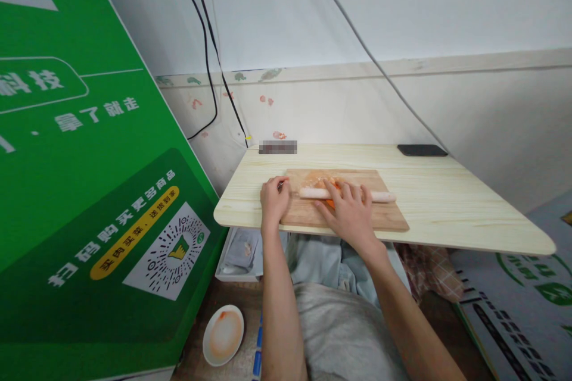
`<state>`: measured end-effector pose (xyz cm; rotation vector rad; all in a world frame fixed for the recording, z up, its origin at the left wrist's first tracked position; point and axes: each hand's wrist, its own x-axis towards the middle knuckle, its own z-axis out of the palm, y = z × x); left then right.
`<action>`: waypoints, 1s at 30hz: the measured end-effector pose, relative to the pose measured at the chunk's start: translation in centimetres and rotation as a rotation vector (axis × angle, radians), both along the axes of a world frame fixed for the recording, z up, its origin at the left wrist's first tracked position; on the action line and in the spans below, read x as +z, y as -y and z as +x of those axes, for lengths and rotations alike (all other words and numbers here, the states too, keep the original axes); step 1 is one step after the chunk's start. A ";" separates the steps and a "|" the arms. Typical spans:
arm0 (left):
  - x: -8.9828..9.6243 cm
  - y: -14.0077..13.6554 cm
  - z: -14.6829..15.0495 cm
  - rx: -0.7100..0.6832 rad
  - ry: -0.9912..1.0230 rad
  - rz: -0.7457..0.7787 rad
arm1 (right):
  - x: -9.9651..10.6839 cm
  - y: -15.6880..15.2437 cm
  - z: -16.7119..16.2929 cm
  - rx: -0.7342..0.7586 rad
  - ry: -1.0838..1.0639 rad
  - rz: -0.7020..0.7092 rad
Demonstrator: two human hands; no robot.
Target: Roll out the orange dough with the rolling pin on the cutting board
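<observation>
A wooden rolling pin (379, 196) lies crosswise on a wooden cutting board (386, 221). Over its middle rests my right hand (351, 209), fingers curved across it. Orange material (331, 202) shows under and around the pin, with pale crumbs and an orange smear on the board behind it; its kind is unclear. At the board's left edge, my left hand (273, 201) is closed with fingers curled. A small dark, shiny spot shows by its fingers, too small to make out, and whether it grips the board is hidden.
The board sits on a light wood-grain table (469, 208). A black phone-like slab (422, 150) lies at the back right. Below left, a stained white bowl (223, 335) stands low down. A green printed panel (98, 190) flanks the left, and cables (208, 30) hang along the wall.
</observation>
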<state>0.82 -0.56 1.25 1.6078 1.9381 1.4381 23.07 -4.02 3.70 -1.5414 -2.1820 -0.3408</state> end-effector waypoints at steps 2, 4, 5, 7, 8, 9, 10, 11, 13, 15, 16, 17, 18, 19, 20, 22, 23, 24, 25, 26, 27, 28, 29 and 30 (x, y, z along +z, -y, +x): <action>0.1 0.0 0.0 -0.001 -0.005 -0.002 | 0.9 -1.4 -0.2 -0.017 0.012 -0.052; 0.1 0.1 0.0 0.001 -0.009 0.004 | 1.6 -2.4 -0.2 -0.016 0.026 -0.105; 0.1 0.1 0.1 0.003 -0.010 0.008 | 1.9 -2.7 -0.2 -0.012 0.032 -0.122; 0.1 0.1 0.0 0.006 -0.010 0.015 | 2.0 -2.7 -0.1 -0.004 0.039 -0.126; 0.1 0.1 0.0 0.006 -0.008 0.017 | 1.8 -2.4 0.0 -0.001 0.041 -0.114; 0.1 0.1 0.0 0.005 -0.007 0.019 | 1.5 -1.9 0.1 0.000 0.040 -0.094; 0.1 0.1 0.0 0.003 -0.005 0.020 | 1.2 -1.4 0.2 0.001 0.037 -0.070; 0.1 0.1 0.0 0.001 -0.004 0.021 | 0.8 -0.8 0.3 0.001 0.033 -0.043; 0.1 0.1 0.0 0.000 -0.004 0.026 | 0.1 0.3 0.5 0.009 0.024 0.005; 0.0 0.1 0.0 0.005 -0.007 0.029 | -0.2 0.8 0.7 0.017 0.019 0.028; 0.0 0.1 0.0 0.007 -0.008 0.029 | -0.3 0.8 0.7 0.018 0.018 0.027; 0.0 0.1 0.0 0.008 -0.008 0.028 | -0.2 0.6 0.7 0.016 0.020 0.018; 0.0 0.1 0.0 0.007 -0.008 0.026 | 0.0 0.1 0.7 0.012 0.022 0.003; 0.0 0.1 0.0 0.004 -0.008 0.025 | 0.3 -0.4 0.7 0.008 0.025 -0.018; 0.0 0.1 0.0 0.002 -0.007 0.025 | 0.7 -1.1 0.7 0.006 0.029 -0.043; 0.0 0.1 0.0 -0.002 -0.004 0.028 | 1.6 -2.4 0.7 0.010 0.033 -0.101; 0.0 0.1 0.0 -0.003 -0.001 0.030 | 2.0 -3.0 0.6 0.018 0.034 -0.131; -0.1 0.0 0.0 -0.004 0.002 0.032 | 2.4 -3.5 0.6 0.025 0.033 -0.153; -0.1 0.0 -0.1 -0.006 0.005 0.034 | 2.6 -3.7 0.7 0.031 0.032 -0.167; -0.1 0.0 -0.1 -0.008 0.007 0.036 | 2.7 -3.8 0.7 0.035 0.030 -0.170; -0.1 0.0 0.0 -0.009 0.007 0.035 | 2.6 -3.7 0.7 0.037 0.027 -0.163; -0.1 0.0 0.0 -0.008 0.007 0.034 | 2.4 -3.4 0.7 0.037 0.025 -0.148; -0.1 0.0 0.0 -0.006 0.005 0.030 | 2.1 -3.0 0.8 0.035 0.022 -0.127; -0.1 0.0 0.0 -0.003 0.002 0.028 | 1.7 -2.5 0.8 0.030 0.021 -0.103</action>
